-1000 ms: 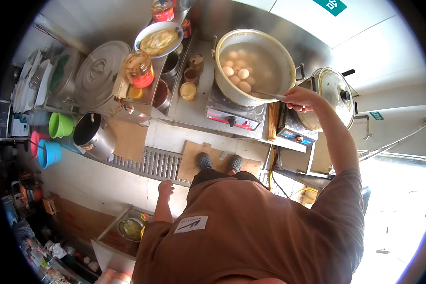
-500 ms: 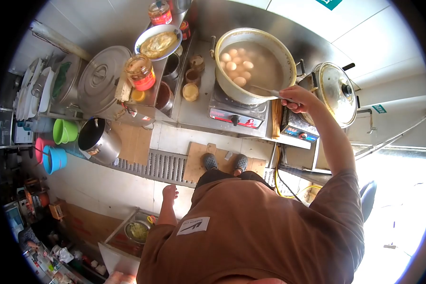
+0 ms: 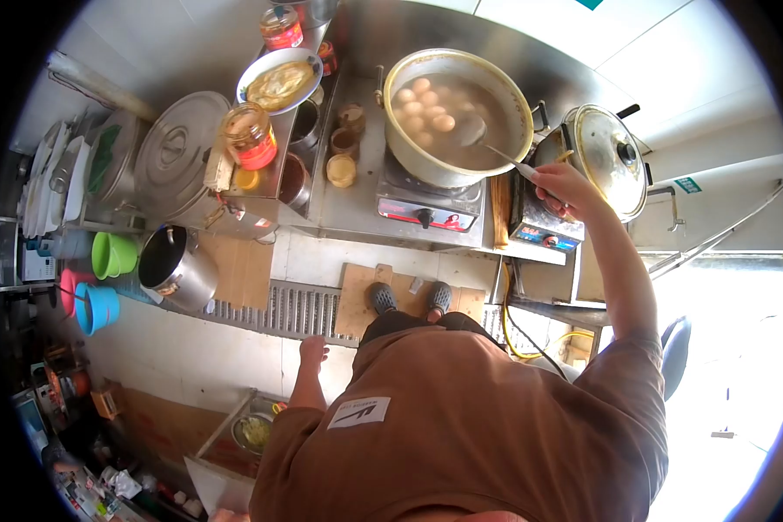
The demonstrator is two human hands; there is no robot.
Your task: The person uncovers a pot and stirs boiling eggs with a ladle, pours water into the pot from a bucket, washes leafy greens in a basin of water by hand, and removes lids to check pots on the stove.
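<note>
My right hand (image 3: 569,190) is closed round the handle of a ladle (image 3: 506,157), at the right rim of a large pot (image 3: 524,100). The ladle's bowl shows just under the surface of the cloudy liquid, right of several eggs (image 3: 428,109). Under the pot is a portable gas stove (image 3: 428,214). My left hand (image 3: 314,351) hangs low beside my body, above the floor, with its fingers curled; whether it holds anything is too small to tell.
A lidded pot (image 3: 605,161) stands on a second stove (image 3: 544,237) at the right. Left of the big pot are small jars (image 3: 341,170), a plate of food (image 3: 280,80) and a red-labelled jar (image 3: 250,137). Buckets (image 3: 97,307) and a steel pot (image 3: 179,266) stand farther left.
The ladle has swung deeper into the liquid, and its bowl now shows beside the eggs. The eggs have shifted up and left within the pot. My right hand has moved slightly rightward.
</note>
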